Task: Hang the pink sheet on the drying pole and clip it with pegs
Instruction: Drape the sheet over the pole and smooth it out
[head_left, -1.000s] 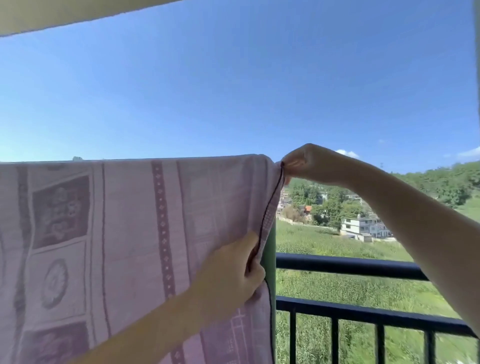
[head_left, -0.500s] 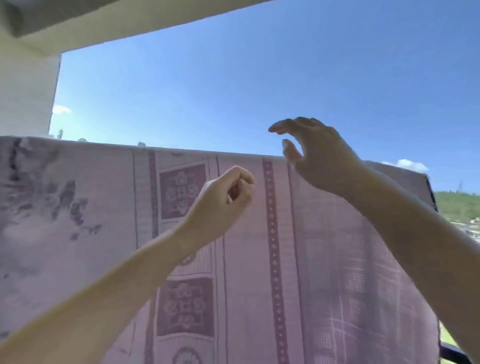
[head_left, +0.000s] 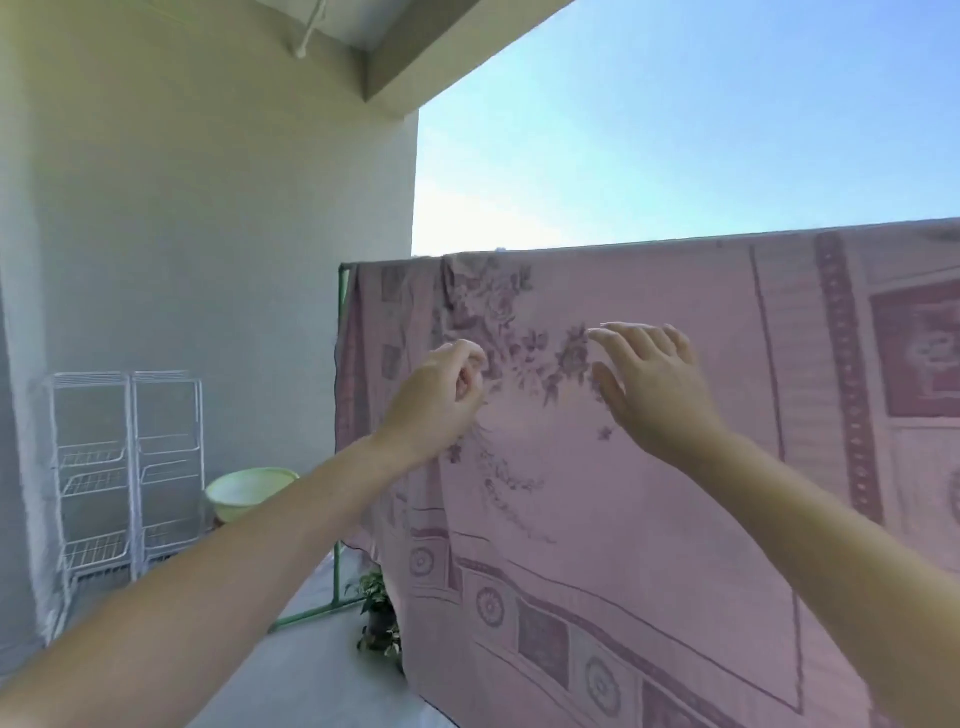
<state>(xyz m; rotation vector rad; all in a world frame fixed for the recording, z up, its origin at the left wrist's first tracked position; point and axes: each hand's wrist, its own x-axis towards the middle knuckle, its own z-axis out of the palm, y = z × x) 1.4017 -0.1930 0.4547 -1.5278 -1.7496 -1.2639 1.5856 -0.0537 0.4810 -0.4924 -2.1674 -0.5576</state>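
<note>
With no pegs visible, the sheet (head_left: 649, 467) could slide off the pole (head_left: 571, 251); the left hand (head_left: 441, 395) is curled, apparently empty, the right hand (head_left: 649, 379) spread and released.

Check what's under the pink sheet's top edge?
The pink sheet drapes over the drying pole; only the green rack frame shows at its left end. The pole itself is covered. No pegs visible.

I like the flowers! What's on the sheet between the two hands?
In the head view, between the left hand and right hand only the pink sheet shows, printed there with a dark flower pattern. No peg shows.
</note>
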